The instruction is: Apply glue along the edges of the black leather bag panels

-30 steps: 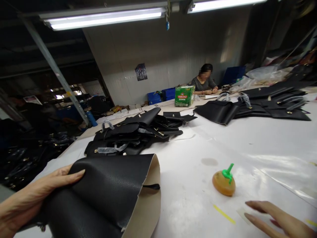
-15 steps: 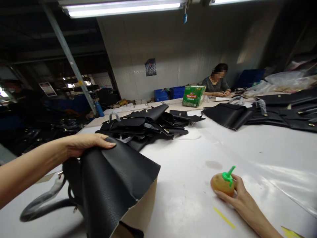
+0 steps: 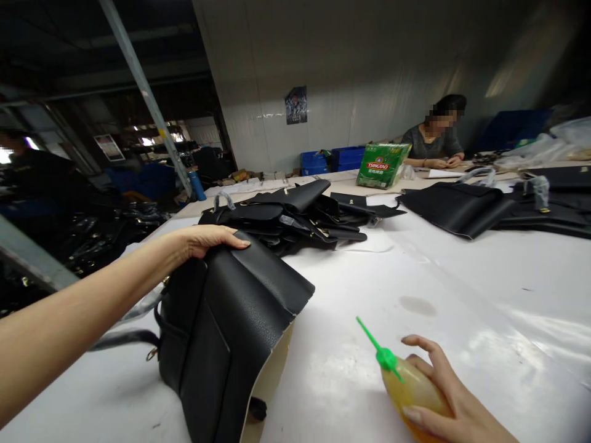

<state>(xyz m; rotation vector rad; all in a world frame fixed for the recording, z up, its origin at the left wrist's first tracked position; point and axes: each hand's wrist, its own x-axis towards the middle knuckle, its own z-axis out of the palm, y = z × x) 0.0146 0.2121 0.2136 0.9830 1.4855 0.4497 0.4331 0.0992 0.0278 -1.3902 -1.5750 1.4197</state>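
Note:
My left hand (image 3: 216,240) is closed on the upper side of a black leather handbag (image 3: 231,307), thumb on the outside, the other fingers hidden. The bag lies tilted on the white table, its pale raw inner edge facing right and its plastic-wrapped handles at the left. In my right hand (image 3: 457,394) is a squeeze bottle (image 3: 410,387) of yellowish liquid with a thin green nozzle. The thumb presses its near side, and the index finger is lifted off it. The nozzle points up and left, apart from the bag.
Behind the bag lies a pile of black bags (image 3: 286,215). More black bags (image 3: 462,206) lie at the right. A green Tsingtao pack (image 3: 382,166) stands at the far edge, near a seated person (image 3: 436,135). A damp spot (image 3: 418,306) marks the white table (image 3: 351,277).
My right hand has brought the squeeze bottle nearer and tipped its nozzle toward the left. The bag has turned a little, showing more of its front. The view has shifted left and down.

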